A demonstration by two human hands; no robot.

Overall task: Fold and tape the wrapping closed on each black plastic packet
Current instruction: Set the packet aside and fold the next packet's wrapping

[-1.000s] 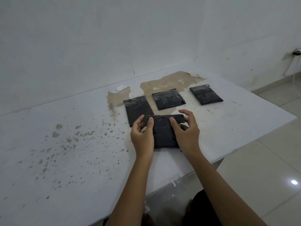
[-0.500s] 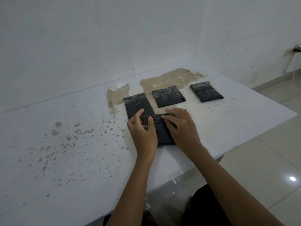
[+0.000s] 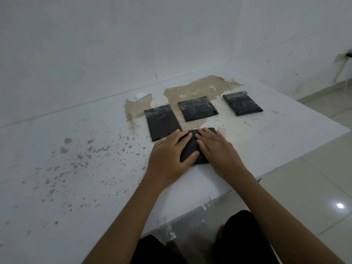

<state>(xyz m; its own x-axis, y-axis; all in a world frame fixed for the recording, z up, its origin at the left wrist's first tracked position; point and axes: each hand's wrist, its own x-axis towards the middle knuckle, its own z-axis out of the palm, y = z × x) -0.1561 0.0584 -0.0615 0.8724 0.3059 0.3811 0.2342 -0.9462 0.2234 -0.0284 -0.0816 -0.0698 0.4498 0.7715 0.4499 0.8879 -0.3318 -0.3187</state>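
A black plastic packet [image 3: 192, 147] lies on the white table near its front edge, mostly covered by both hands. My left hand [image 3: 171, 155] lies flat on its left half, fingers straight and pointing right, thumb on its lower part. My right hand [image 3: 216, 149] presses flat on its right half, fingers stretched toward the folded top. Behind it lie three more black packets with shiny tape across their tops: one at the left [image 3: 162, 121], one in the middle [image 3: 197, 108], one at the right [image 3: 242, 102].
The table top [image 3: 76, 149] is worn, with brown patches [image 3: 198, 87] behind the packets and speckles to the left. A small white round thing [image 3: 140, 95] sits near the back wall. The table's right edge drops to a tiled floor [image 3: 314, 187].
Both hands went from holding the flap at the packet's top with raised fingers to lying flat on the packet. The flap is now pressed down.
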